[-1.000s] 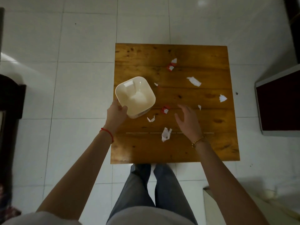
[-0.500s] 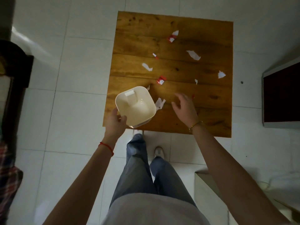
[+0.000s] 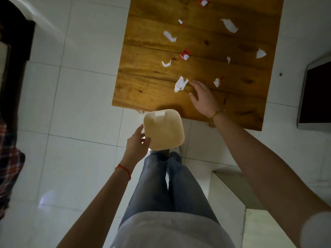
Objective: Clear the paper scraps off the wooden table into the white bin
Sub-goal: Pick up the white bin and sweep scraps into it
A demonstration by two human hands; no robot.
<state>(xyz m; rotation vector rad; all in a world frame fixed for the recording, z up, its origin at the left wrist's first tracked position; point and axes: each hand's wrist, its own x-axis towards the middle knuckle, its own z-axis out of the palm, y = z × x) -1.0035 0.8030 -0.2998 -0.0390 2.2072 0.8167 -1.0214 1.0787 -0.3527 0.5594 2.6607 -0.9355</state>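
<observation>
White bin [image 3: 163, 129]: square, rounded corners, gripped by left hand [image 3: 137, 142] below wooden table [image 3: 152, 83] edge. Right hand [image 3: 203, 98] spread loose, beside crumpled paper scrap [image 3: 180, 84]. White-and-red scraps scattered.

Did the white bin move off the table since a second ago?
Yes. The white bin was over the wooden table before; now the left hand holds it just past the table's near edge, above the floor.

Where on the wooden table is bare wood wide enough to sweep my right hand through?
Bare: the near-left corner of the wooden table, below the torn white scrap; also the near-right strip past the right hand. Crowded: the middle, around the red-and-white scrap.
</observation>
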